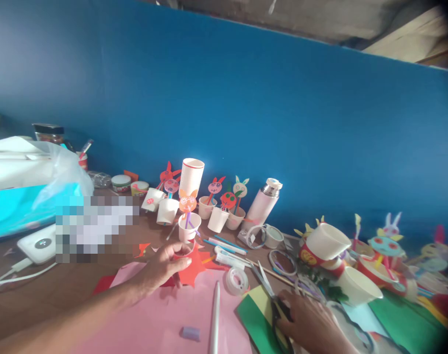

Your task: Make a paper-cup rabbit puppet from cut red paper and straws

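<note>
My left hand pinches a piece of red-orange paper with a jagged cut edge, held over the pink sheet. The paper's upper part curves round near my fingers. At the right, my right hand is closed on the dark handles of a pair of scissors, whose blades point away from me, slightly apart. Beneath the scissors are yellow and green sheets of paper. Between my hands lie a roll of clear tape, a white pen-like stick and a small purple piece.
Paper cups with paper animal faces on sticks stand along the blue wall, beside a stack of cups and a white thermos. More cups crowd the right. A white power bank with a cable lies left.
</note>
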Motion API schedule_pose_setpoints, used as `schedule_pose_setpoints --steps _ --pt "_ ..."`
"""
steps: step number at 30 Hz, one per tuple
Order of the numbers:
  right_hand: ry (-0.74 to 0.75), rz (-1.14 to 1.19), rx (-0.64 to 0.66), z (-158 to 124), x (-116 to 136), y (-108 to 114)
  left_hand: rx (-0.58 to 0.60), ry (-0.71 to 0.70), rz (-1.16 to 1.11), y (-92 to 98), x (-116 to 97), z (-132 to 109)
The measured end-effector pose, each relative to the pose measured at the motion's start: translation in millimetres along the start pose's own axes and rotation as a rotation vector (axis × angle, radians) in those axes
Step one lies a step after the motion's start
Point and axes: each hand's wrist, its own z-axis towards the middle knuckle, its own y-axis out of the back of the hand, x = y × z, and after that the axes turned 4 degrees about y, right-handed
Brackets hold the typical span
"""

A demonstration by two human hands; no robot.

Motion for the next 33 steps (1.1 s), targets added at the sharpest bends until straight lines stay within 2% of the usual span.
schedule_pose_setpoints --steps 4,8,11,14,19,22,24,26,29,33 --pt "0.005 0.020 -0.034 -1.5 -1.0 -0.5 0.030 0.009 -0.090 3.5 3.0 3.4" --pt "0.100 0.321 -0.001 -5.3 -9.6 6.2 0.083 0.020 -0.109 6.8 5.4 5.3" --pt "0.173 0.565 0.065 -7.6 -20.0 9.7 0.078 0.019 -0.106 8.6 2.9 4.8" --pt "0.165 0.640 0.037 -8.0 -33.4 9.8 0.045 0.000 -0.097 10.1 -0.4 4.2" --pt "0.110 0.491 -0.088 -3.5 -43.8 8.4 0.004 -0.037 -0.078 11.0 0.3 6.1" --pt "0.054 0.355 -0.112 2.1 -33.6 2.6 -0.066 -0.033 -0.060 12.8 2.5 9.4" --pt "0.037 0.258 -0.131 5.5 -24.1 -3.9 -0.060 -0.062 -0.027 15.5 1.5 10.8" --pt "0.032 0.189 -0.148 7.4 -16.8 -10.2 -0.046 -0.089 0.007 18.3 -2.7 10.2" --pt "0.024 0.136 -0.135 7.3 -12.3 -14.7 -0.088 -0.046 0.013 20.0 -13.4 6.5" --pt "0.005 0.038 -0.125 5.4 -8.7 -5.8 -0.117 -0.037 0.021 17.1 -24.6 3.3"
